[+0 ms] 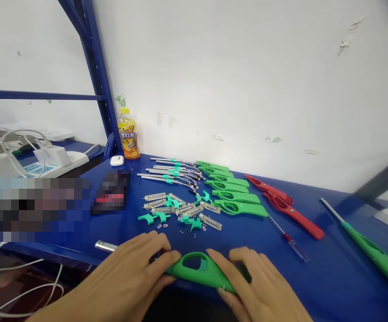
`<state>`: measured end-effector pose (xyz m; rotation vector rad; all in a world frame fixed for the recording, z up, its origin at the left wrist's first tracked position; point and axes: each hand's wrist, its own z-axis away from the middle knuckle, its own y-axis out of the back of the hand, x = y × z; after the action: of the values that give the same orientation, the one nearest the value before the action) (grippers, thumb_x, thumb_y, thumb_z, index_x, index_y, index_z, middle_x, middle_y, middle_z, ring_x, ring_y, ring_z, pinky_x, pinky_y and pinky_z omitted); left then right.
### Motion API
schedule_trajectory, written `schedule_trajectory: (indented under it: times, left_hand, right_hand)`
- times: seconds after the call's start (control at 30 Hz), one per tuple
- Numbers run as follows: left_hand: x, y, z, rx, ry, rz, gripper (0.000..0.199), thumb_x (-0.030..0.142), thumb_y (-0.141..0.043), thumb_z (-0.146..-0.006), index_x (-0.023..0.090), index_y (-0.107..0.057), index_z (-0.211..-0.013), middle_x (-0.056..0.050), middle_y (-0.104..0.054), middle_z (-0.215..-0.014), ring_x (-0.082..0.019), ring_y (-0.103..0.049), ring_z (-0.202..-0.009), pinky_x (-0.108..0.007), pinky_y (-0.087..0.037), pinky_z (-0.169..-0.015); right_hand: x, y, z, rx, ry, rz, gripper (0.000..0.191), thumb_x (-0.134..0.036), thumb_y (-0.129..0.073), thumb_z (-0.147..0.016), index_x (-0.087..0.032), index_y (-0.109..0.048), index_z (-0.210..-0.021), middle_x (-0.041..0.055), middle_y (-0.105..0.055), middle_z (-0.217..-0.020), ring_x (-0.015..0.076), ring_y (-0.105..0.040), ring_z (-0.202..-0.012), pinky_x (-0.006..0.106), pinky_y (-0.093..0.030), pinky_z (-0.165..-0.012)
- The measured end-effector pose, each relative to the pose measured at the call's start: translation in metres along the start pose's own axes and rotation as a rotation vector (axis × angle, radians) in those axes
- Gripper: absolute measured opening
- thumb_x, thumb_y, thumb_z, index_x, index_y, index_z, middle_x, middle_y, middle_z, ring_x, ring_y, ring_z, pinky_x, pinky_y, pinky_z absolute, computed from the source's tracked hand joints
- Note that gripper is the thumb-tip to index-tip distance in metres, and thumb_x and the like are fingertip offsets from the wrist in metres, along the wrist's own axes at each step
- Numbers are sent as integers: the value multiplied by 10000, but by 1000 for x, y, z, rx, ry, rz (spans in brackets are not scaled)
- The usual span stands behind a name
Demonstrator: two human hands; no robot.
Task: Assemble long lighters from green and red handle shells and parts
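Between my two hands, at the table's front edge, is a green gas lighter (202, 273) with an oval finger opening. Its silver metal tube (105, 246) sticks out to the left past my left hand. My left hand (140, 266) is closed around the tube end of the green body. Pinching the handle end, my right hand (247, 281) has its thumb below and fingers on top. Just beyond lie teal triggers (162, 217), clear fuel tanks (210, 221) and tiny metal bits (181, 231).
Behind are metal tubes with wires (167, 170), green shells (244, 209), red shells (294, 214) and a screwdriver (286, 237). A green lighter (371, 250) lies right. Left stand a drink bottle (129, 134), a white case (117, 160), a dark pouch (110, 192) and power strips (46, 167).
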<state>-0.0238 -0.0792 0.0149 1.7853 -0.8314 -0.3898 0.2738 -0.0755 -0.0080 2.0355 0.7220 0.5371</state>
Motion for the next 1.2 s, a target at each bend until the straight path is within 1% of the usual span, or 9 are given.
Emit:
schedule_trajectory:
  times: [0.13,0.3,0.5,0.7,0.77,0.83,0.9,1.0,1.2]
  left_hand:
    - [-10,-19,6,8,14,7,410,82,-501,-1047,264,-615,-1397,-54,-692,-1246,-246,-682,-1120,-385,-575,-1033]
    - [-12,-24,10,104,51,-2,366,206,-533,-1083,284,-595,-1435,-43,-719,-1298,-246,-715,-1153,-355,-583,-1029]
    - [-18,-13,-9,43,218,169,351,213,-370,-1142,330,-619,-1360,26,-778,-1153,-170,-767,-968,-249,-591,-806]
    - [-28,-24,-38,-145,377,130,201,242,-544,-1103,260,-699,-1230,-32,-777,-1217,-300,-778,-1083,-418,-596,-924]
    - [-29,-28,-44,-173,404,116,189,229,-557,-1098,246,-714,-1202,-42,-765,-1195,-306,-773,-1070,-434,-593,-913]
    - [-29,-28,-48,-185,409,107,189,225,-558,-1102,249,-719,-1198,-39,-751,-1184,-296,-769,-1052,-434,-587,-912]
    - [-28,-26,-52,-214,404,93,173,216,-576,-1099,252,-722,-1183,-29,-745,-1169,-278,-765,-1044,-415,-579,-917]
    - [-27,-20,-59,-310,358,21,156,191,-575,-1100,243,-722,-1115,-21,-740,-1133,-250,-763,-1021,-365,-568,-882]
    - [-27,-17,-68,-400,293,-78,170,149,-535,-1097,218,-691,-1098,-51,-735,-1117,-264,-764,-850,-340,-470,-659]
  right_hand:
    - [-10,-16,-13,23,23,53,523,-308,-211,-1190,-146,-649,-1424,101,-724,-981,226,-722,-786,351,-591,-677]
    - [-12,-7,-15,49,-33,-32,480,-318,-272,-1192,-143,-670,-1396,116,-748,-1079,241,-738,-933,358,-594,-780]
    - [41,26,2,220,-302,-54,284,-353,-471,-1145,-278,-711,-1278,46,-755,-1174,249,-732,-1055,390,-536,-937]
    - [79,35,42,300,-619,90,381,-561,-467,-1118,-294,-731,-1179,45,-773,-1175,292,-750,-1012,382,-562,-699]
    - [79,26,53,276,-560,71,352,-571,-522,-1096,-304,-737,-1180,46,-768,-1193,281,-758,-1031,354,-610,-669]
    - [71,15,54,216,-385,10,294,-517,-584,-1083,-322,-740,-1238,47,-761,-1259,262,-775,-1074,350,-669,-802]
    - [57,6,46,129,-193,-51,300,-466,-629,-1071,-337,-732,-1322,54,-745,-1349,266,-775,-1149,369,-674,-936]
    - [33,-3,27,48,-29,-120,274,-426,-646,-1079,-358,-745,-1325,43,-764,-1351,256,-786,-1152,337,-685,-922]
    - [14,-13,13,-16,-59,-348,277,-318,-528,-1149,-308,-739,-1328,26,-803,-1193,158,-798,-1040,200,-656,-897]
